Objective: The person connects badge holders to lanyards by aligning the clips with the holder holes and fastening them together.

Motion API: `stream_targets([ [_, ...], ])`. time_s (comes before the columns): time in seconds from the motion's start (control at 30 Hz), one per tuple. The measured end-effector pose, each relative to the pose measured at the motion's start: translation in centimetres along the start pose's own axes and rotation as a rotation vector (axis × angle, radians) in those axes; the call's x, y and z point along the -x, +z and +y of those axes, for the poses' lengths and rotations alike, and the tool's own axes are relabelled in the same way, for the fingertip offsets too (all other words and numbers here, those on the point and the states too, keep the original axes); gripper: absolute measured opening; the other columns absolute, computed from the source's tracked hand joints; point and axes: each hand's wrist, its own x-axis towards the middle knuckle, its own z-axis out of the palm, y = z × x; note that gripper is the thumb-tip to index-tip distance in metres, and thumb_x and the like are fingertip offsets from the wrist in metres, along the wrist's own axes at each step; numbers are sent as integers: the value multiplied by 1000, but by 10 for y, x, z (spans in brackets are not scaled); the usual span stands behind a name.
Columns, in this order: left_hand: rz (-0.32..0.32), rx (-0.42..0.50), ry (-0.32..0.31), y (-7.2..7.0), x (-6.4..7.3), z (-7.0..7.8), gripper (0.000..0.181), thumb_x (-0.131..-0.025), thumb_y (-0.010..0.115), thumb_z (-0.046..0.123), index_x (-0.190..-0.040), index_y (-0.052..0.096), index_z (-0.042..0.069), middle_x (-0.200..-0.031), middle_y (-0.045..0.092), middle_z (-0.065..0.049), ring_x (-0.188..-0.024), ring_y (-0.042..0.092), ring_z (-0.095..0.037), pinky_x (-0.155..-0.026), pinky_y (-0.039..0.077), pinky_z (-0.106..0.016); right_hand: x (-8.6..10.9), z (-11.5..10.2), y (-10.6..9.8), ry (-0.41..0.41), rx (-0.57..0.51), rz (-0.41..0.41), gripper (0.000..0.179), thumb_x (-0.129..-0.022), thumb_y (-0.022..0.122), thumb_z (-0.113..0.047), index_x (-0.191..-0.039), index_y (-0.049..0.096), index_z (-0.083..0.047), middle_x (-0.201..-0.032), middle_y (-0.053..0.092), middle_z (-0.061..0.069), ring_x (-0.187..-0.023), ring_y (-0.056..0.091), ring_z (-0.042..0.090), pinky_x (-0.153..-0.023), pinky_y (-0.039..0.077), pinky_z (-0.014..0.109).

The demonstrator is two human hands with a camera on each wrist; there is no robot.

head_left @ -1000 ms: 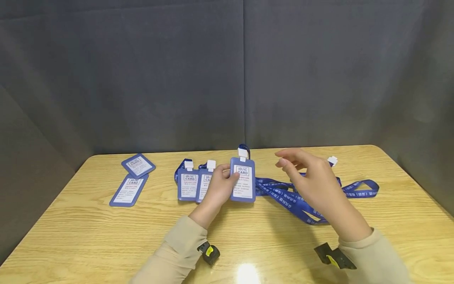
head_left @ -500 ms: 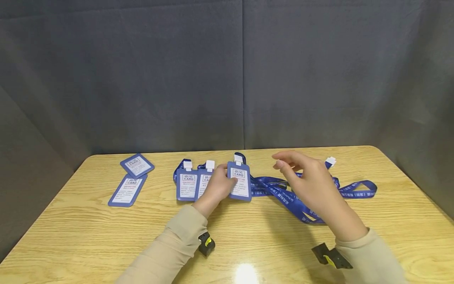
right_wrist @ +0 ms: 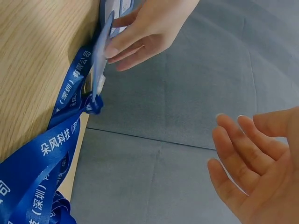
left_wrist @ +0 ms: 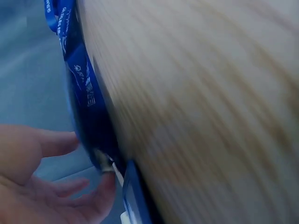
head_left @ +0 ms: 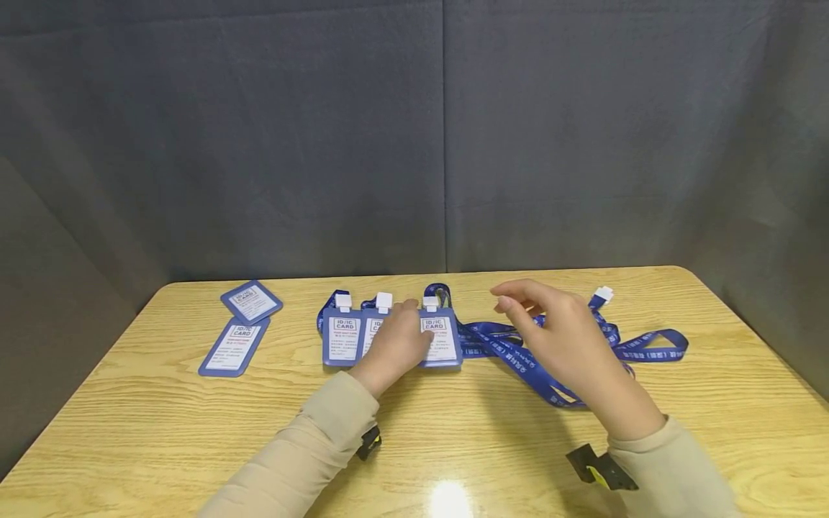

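Note:
My left hand [head_left: 398,338] holds the rightmost blue ID card holder [head_left: 442,350] of a row of three, its thumb on the card face. In the right wrist view the thumb and fingers are at the edge of this holder [right_wrist: 99,60], which shows nearly edge-on and blurred. A white clip [head_left: 430,303] joins it to a blue lanyard. Left of it lie two more clipped holders, the middle one [head_left: 373,334] partly under the hand and the outer one [head_left: 342,342] in full sight. My right hand [head_left: 550,324] hovers above the lanyards, fingers loosely bent, holding nothing.
Two holders without clips, one [head_left: 251,301] overlapping the other [head_left: 233,349], lie on the left of the wooden table [head_left: 162,432]. Blue lanyards [head_left: 524,363] with white lettering spread to the right, one ending in a white clip [head_left: 604,293]. A grey curtain [head_left: 414,144] stands behind.
My left hand has lowered the rightmost holder and moved it slightly left, beside the middle one. My right hand has drifted a little left, still holding nothing.

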Motion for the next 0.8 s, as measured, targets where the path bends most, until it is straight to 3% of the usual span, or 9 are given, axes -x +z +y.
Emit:
stream_targets([
  [0.13, 21, -49, 45, -3, 2, -4, 50, -94, 66, 8, -138, 49, -9, -132, 53, -27, -121, 54, -39, -104, 42, -47, -1, 0, 1, -24, 0, 5, 20, -102, 57, -13, -117, 70, -9, -99, 74, 4, -83, 66, 18, -55, 42, 31],
  [0.23, 17, -35, 51, -9, 4, -6, 43, -95, 64, 9, -136, 54, -4, -133, 56, -21, -122, 55, -35, -102, 44, -45, -1, 1, 3, -48, 4, 10, 20, -101, 57, -10, -116, 70, -8, -99, 74, 5, -80, 65, 18, -51, 42, 28],
  [0.33, 14, -22, 52, -16, 6, -7, 35, -97, 62, 10, -131, 59, 1, -131, 61, -15, -109, 62, -28, -89, 51, -41, -2, 2, 5, -55, 18, 5, 19, -101, 58, -11, -116, 70, -8, -98, 74, 4, -78, 64, 16, -50, 42, 28],
  [0.53, 10, -33, 60, -30, 12, -7, 25, -99, 60, 15, -122, 67, 8, -118, 69, -7, -85, 61, -17, -76, 51, -35, -2, 2, 6, -41, 34, -16, 20, -101, 57, -11, -118, 69, -8, -100, 74, 3, -80, 64, 16, -50, 41, 29],
  [0.8, 21, -74, 98, -42, 16, -15, 19, -100, 58, 16, -114, 71, 11, -113, 71, -3, -100, 66, -21, -85, 52, -39, -1, 4, 7, -37, 44, -28, 20, -102, 57, -12, -117, 70, -9, -100, 74, 2, -81, 65, 17, -52, 43, 29],
])
